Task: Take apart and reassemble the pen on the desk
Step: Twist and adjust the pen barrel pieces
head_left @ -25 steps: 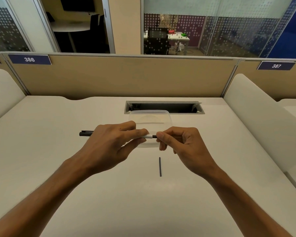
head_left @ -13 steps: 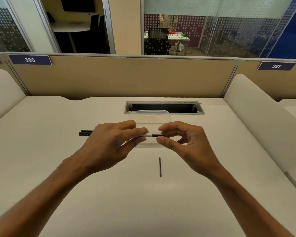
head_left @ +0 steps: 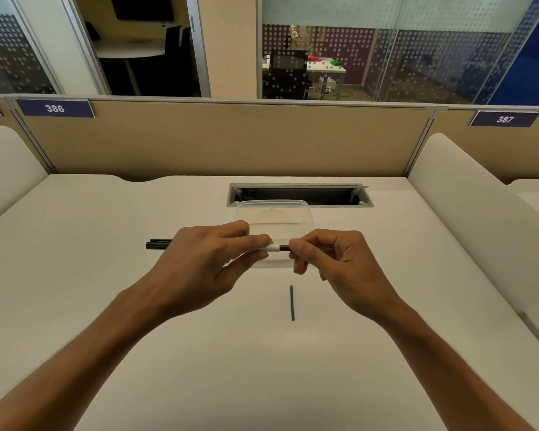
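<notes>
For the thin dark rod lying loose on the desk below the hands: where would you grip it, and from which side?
Pinch the thin dark rod near its middle, coming straight down from above, with thumb and fingertip on its left and right flanks. It lies flat on the desk, pointing away from the person, so only its long sides offer a hold. The right hand seems nearer.

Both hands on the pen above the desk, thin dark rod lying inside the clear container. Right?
Not quite. The head view shows the thin dark rod lying on the bare desk, nearer the person than the clear container, not inside it. The rest holds: the left hand and right hand both grip the pen above the desk.
</notes>
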### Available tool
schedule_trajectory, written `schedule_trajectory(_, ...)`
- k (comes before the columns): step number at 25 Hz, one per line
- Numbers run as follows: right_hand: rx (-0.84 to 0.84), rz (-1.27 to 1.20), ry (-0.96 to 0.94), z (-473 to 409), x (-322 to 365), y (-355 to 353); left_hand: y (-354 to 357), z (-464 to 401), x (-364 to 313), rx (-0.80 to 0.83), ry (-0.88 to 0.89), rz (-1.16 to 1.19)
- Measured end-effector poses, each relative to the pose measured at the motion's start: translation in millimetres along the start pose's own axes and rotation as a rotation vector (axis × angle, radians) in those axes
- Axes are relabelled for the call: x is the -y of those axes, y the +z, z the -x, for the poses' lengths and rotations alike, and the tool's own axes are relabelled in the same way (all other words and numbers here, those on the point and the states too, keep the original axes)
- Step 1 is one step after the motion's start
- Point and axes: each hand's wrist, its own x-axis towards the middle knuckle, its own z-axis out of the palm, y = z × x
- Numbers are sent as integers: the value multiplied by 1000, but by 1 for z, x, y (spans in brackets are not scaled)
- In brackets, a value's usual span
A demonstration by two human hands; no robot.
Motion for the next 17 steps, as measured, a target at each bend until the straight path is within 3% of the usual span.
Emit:
schedule_trajectory(11, -58, 25, 30, 1, 0, 1, 1, -1, -1, -4, 11, -8)
schedule_trajectory(17, 43, -52, 49, 1, -1, 3, 1, 0, -2, 12, 9, -18)
